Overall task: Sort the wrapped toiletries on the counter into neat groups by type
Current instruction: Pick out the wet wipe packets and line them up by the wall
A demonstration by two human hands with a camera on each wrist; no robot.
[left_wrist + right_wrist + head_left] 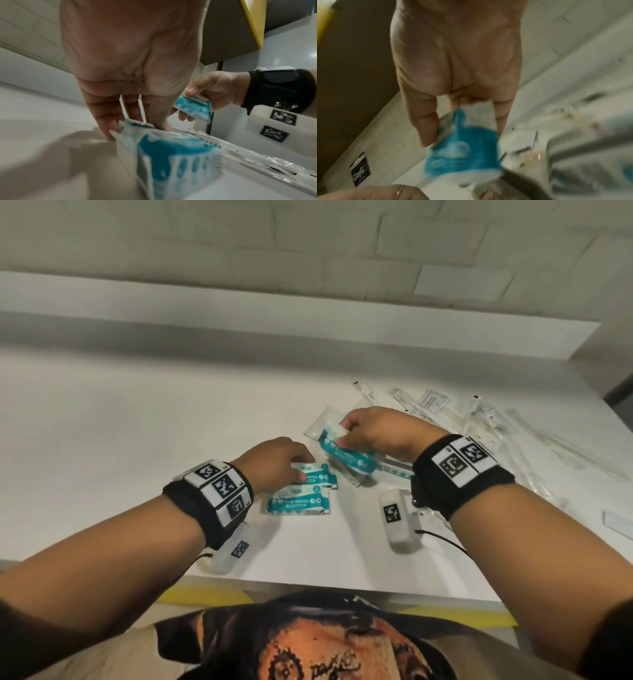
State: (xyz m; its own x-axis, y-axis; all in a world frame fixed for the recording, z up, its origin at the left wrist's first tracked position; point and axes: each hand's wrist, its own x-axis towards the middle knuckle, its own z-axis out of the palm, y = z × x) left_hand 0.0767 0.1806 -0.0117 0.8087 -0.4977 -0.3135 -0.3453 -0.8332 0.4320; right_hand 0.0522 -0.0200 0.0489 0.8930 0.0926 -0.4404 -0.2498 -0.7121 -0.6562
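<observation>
Two teal "mini wipes" packs lie side by side on the white counter (137, 440) near its front. My left hand (303, 470) pinches the left end of the farther pack (320, 475), thumb on top and fingers behind its crimped edge (120, 129). The nearer pack (298, 502) lies untouched. My right hand (342, 436) grips a third teal wipes pack (352, 460) by its end and holds it tilted just above the counter, right of the other two. That held pack (460, 155) is blurred in the right wrist view and small (193, 106) in the left wrist view.
A loose pile of clear-wrapped long items (496, 422) and a white sachet (434, 398) covers the counter's right part. A clear packet (320, 424) lies under my right hand. The wall ledge (308, 313) runs behind. The counter's front edge (342, 587) is close to my body.
</observation>
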